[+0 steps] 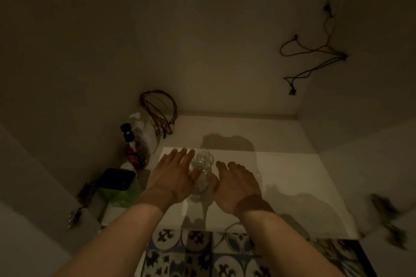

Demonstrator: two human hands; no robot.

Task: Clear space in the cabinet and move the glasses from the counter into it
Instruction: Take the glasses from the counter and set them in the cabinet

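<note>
Hands flank a glass (201, 175) standing on the cabinet shelf (281, 164). Left hand (173, 175) and right hand (236, 184) touch its sides, fingers (180, 153) spread, not clamped. Risk: dim light and loose contact could tip it toward the bottles (135, 153) nearby.

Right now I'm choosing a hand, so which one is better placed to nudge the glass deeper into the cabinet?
Probably left: the left hand lies along the glass, fingers reaching past its rim; the right hand sits lower.
</note>
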